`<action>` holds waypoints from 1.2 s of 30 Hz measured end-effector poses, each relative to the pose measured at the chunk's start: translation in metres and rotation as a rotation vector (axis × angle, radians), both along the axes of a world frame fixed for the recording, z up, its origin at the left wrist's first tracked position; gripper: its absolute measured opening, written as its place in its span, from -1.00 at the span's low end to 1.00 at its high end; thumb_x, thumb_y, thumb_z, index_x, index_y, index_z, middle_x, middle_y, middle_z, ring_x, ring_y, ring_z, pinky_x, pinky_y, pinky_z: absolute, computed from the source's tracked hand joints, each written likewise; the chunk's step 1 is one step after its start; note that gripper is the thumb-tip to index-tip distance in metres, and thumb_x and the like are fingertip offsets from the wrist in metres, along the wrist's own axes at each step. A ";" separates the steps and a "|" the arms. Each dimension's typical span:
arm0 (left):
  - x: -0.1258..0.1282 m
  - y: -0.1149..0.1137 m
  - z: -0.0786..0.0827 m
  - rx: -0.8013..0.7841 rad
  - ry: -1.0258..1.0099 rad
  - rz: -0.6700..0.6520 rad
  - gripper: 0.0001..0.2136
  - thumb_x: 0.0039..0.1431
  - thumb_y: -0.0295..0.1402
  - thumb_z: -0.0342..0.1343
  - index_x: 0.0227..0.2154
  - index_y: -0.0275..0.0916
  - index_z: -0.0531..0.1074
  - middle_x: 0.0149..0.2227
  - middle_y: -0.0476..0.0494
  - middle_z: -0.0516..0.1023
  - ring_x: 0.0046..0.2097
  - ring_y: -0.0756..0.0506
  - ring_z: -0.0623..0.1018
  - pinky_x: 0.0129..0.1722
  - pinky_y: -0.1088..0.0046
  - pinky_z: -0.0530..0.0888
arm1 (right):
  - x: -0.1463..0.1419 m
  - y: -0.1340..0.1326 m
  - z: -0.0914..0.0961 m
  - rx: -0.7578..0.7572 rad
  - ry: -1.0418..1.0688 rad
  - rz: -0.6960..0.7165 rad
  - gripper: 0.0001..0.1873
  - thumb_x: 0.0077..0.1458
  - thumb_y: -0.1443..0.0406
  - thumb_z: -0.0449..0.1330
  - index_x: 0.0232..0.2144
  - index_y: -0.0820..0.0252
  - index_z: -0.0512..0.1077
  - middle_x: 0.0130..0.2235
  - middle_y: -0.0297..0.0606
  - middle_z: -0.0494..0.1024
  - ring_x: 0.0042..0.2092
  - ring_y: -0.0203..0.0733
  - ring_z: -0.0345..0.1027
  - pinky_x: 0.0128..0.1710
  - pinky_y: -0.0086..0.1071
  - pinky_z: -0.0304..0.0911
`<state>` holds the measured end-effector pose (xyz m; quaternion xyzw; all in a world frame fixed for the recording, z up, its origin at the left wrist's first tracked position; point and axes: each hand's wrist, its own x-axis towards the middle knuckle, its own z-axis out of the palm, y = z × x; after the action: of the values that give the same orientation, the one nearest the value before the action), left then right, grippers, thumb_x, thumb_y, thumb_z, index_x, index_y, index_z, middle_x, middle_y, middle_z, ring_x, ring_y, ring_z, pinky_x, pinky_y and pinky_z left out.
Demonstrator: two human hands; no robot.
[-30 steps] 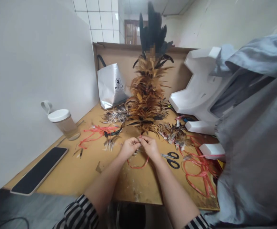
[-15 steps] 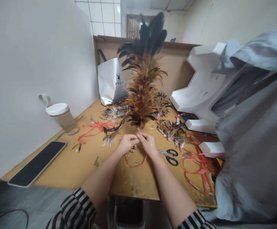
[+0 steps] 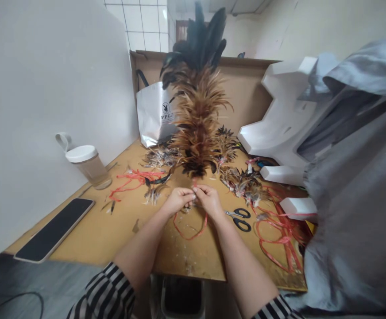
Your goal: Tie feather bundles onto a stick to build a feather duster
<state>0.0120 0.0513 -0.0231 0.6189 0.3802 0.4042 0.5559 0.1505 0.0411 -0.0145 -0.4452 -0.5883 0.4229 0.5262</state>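
Observation:
A tall feather duster (image 3: 198,119) stands nearly upright before me, brown feathers below and long black ones on top. At its bare lower end, wound with red plastic cord, my left hand (image 3: 179,200) and my right hand (image 3: 209,202) meet in closed pinches. A loop of red plastic cord (image 3: 190,239) hangs beneath both hands above the table. My fingers partly hide the stem and cord. Black-handled scissors (image 3: 241,219) lie right of my right wrist. Bunches of loose feathers (image 3: 244,182) rest to the right, others (image 3: 162,157) behind on the left.
On the wooden table (image 3: 113,239) are a phone (image 3: 55,229), a lidded cup (image 3: 88,166) and red cord strips (image 3: 135,178). Tangled red cord (image 3: 279,239) lies at right beside white foam (image 3: 279,113) and grey cloth (image 3: 355,199). A silver bag (image 3: 155,117) stands behind; a bin (image 3: 182,297) sits below.
The feather duster's top has swung slightly left and risen in view. Both hands stay pinched together at its lower end, and the cord loop hangs a little lower.

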 end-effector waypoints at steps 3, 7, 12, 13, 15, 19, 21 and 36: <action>0.003 0.001 -0.001 -0.023 -0.005 0.096 -0.79 -0.17 -0.26 0.20 -0.57 -0.34 0.43 -0.69 0.04 0.35 -0.65 0.13 0.27 -0.62 0.61 0.19 | -0.001 0.000 -0.002 0.041 -0.063 -0.023 -0.69 -0.01 0.15 0.12 -0.38 0.28 0.53 -0.56 -0.34 0.45 -0.54 -0.34 0.21 -0.54 -0.50 0.11; 0.008 -0.001 0.003 -0.010 -0.046 0.180 -0.78 -0.27 -0.29 0.24 -0.60 -0.33 0.39 -0.68 0.05 0.35 -0.63 0.12 0.29 -0.60 0.61 0.23 | -0.001 0.001 -0.003 0.078 -0.096 -0.057 -0.71 -0.01 0.18 0.12 -0.39 0.27 0.54 -0.49 -0.29 0.51 -0.46 -0.28 0.29 -0.46 -0.47 0.16; 0.006 -0.003 0.002 -0.016 -0.034 0.091 -0.76 -0.15 -0.23 0.18 -0.48 -0.31 0.40 -0.65 0.07 0.34 -0.64 0.12 0.28 -0.63 0.62 0.22 | 0.001 0.004 -0.004 0.096 -0.062 -0.047 -0.71 -0.01 0.17 0.12 -0.38 0.26 0.53 -0.48 -0.29 0.51 -0.46 -0.28 0.29 -0.46 -0.47 0.17; 0.004 -0.003 0.001 -0.018 -0.016 0.048 -0.76 -0.11 -0.21 0.15 -0.46 -0.32 0.41 -0.66 0.07 0.34 -0.65 0.12 0.27 -0.64 0.63 0.20 | 0.001 0.004 -0.004 0.086 -0.050 -0.041 -0.70 -0.01 0.16 0.12 -0.38 0.27 0.53 -0.52 -0.31 0.49 -0.50 -0.30 0.26 -0.49 -0.47 0.14; 0.002 -0.002 0.000 -0.007 0.021 -0.022 -0.74 -0.05 -0.18 0.11 -0.48 -0.33 0.43 -0.67 0.04 0.34 -0.67 0.13 0.25 -0.66 0.63 0.16 | 0.001 0.004 -0.003 0.065 -0.040 -0.021 -0.67 0.00 0.13 0.11 -0.38 0.28 0.52 -0.61 -0.36 0.42 -0.57 -0.34 0.19 -0.56 -0.49 0.09; 0.000 0.000 0.000 0.010 0.061 0.007 -0.74 -0.07 -0.19 0.12 -0.54 -0.35 0.45 -0.69 0.02 0.35 -0.68 0.13 0.25 -0.66 0.62 0.16 | 0.001 0.002 -0.001 0.089 -0.100 -0.047 -0.67 0.01 0.14 0.10 -0.38 0.27 0.52 -0.57 -0.35 0.44 -0.53 -0.31 0.24 -0.51 -0.48 0.12; 0.002 -0.001 0.002 0.005 0.063 0.078 -0.76 -0.14 -0.21 0.17 -0.55 -0.35 0.46 -0.69 0.01 0.36 -0.67 0.11 0.29 -0.64 0.60 0.21 | 0.000 0.001 0.000 0.114 -0.156 -0.081 -0.70 0.01 0.17 0.10 -0.41 0.26 0.53 -0.50 -0.31 0.50 -0.45 -0.27 0.30 -0.45 -0.47 0.15; 0.000 -0.004 0.011 0.052 0.059 -0.002 -0.78 -0.10 -0.24 0.13 -0.61 -0.33 0.44 -0.71 0.05 0.30 -0.65 0.12 0.25 -0.61 0.61 0.20 | 0.006 0.001 0.005 0.082 -0.167 -0.016 -0.69 0.01 0.16 0.10 -0.40 0.26 0.53 -0.53 -0.34 0.48 -0.49 -0.30 0.28 -0.48 -0.49 0.13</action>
<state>0.0118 0.0473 -0.0122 0.6453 0.3852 0.3948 0.5285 0.1562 0.0421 -0.0098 -0.4618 -0.6434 0.3557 0.4963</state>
